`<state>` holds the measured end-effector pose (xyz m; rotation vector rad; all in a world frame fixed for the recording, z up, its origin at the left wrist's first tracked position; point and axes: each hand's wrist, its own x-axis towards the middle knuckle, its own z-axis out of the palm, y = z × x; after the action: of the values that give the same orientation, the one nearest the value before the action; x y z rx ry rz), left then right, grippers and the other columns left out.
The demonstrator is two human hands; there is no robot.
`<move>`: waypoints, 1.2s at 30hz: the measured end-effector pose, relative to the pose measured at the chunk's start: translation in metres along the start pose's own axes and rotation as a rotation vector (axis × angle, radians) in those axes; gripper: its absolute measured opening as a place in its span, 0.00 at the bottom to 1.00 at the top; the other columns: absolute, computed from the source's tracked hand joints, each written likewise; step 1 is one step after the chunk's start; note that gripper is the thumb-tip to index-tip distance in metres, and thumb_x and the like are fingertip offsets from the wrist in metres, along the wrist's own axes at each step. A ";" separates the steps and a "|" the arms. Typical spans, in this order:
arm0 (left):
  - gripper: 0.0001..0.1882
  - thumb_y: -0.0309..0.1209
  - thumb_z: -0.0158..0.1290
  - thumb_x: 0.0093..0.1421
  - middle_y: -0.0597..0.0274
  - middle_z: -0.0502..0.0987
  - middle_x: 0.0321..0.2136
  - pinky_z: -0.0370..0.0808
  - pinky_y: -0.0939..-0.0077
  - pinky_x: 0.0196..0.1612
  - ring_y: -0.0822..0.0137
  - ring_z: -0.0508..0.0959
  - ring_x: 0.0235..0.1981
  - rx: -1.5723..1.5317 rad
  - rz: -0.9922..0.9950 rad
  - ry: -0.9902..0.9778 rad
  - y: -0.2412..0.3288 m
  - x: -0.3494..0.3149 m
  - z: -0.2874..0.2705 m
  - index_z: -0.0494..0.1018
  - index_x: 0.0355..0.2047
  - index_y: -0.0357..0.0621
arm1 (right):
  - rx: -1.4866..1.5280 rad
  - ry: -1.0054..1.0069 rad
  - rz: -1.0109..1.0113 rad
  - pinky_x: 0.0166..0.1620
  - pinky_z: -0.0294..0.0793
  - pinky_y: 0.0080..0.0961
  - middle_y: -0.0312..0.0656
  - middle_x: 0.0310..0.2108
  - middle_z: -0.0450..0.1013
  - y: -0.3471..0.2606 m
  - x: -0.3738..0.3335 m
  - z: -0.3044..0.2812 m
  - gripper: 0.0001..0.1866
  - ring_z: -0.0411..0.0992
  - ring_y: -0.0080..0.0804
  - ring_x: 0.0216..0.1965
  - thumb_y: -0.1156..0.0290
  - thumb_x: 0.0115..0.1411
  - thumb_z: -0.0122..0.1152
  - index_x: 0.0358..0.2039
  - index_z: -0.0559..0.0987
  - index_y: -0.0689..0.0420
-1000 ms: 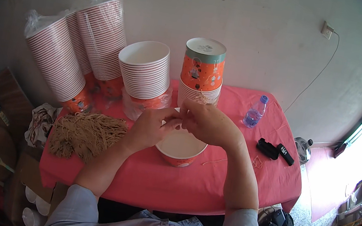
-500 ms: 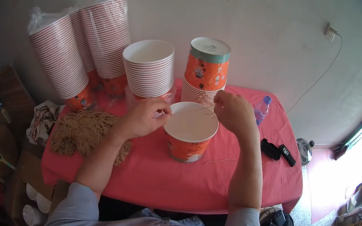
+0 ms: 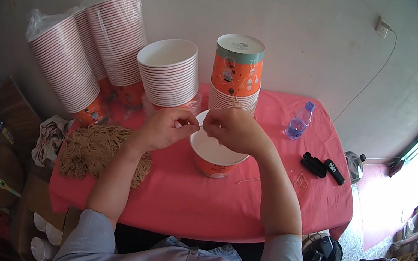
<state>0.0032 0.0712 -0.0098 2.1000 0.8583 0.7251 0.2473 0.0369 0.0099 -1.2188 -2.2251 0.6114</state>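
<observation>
An orange paper bucket (image 3: 213, 169) with a white inside stands on the red cloth in front of me. My left hand (image 3: 168, 128) is closed in a pinch at the left of its rim. Over the bucket's mouth, my right hand (image 3: 235, 129) is pinched too, its fingertips almost meeting those of the left. A thin string shows faintly between the fingertips; the fingers hide most of it. Beside my left forearm lies a heap of tan strings (image 3: 95, 150). Behind my right hand rises a stack of buckets (image 3: 237, 73), the top one upside down.
Upright nested buckets (image 3: 169, 77) and tall wrapped stacks (image 3: 65, 65) lean at the back left. A water bottle (image 3: 299, 122), a black stapler-like object (image 3: 314, 164) and a small black item (image 3: 334, 172) lie on the right of the red tablecloth (image 3: 196, 208).
My right hand has moved left across the bucket's mouth to meet my left hand, which has barely shifted. The string stretched over the bucket before is now mostly hidden.
</observation>
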 end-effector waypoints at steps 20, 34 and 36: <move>0.13 0.25 0.58 0.68 0.64 0.82 0.43 0.77 0.76 0.49 0.74 0.79 0.43 -0.051 -0.007 -0.205 -0.010 0.000 -0.007 0.80 0.52 0.38 | 0.373 0.278 0.115 0.27 0.72 0.22 0.34 0.23 0.76 -0.017 -0.007 -0.016 0.09 0.73 0.18 0.22 0.68 0.70 0.62 0.36 0.81 0.62; 0.10 0.30 0.62 0.65 0.53 0.85 0.38 0.79 0.67 0.46 0.62 0.85 0.41 0.169 0.111 -0.163 0.000 -0.002 0.006 0.82 0.45 0.39 | 0.558 0.153 -0.032 0.26 0.72 0.19 0.33 0.25 0.77 -0.019 -0.013 -0.017 0.06 0.73 0.17 0.23 0.72 0.71 0.63 0.38 0.82 0.61; 0.10 0.29 0.62 0.64 0.52 0.85 0.37 0.79 0.66 0.45 0.60 0.85 0.40 0.190 0.149 -0.150 0.002 -0.004 0.006 0.82 0.44 0.39 | 0.686 0.063 -0.025 0.25 0.70 0.18 0.34 0.26 0.78 -0.023 -0.013 -0.021 0.06 0.74 0.18 0.22 0.72 0.71 0.62 0.37 0.82 0.61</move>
<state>0.0054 0.0646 -0.0128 2.3743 0.7186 0.5714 0.2521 0.0170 0.0365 -0.8312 -1.7381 1.1797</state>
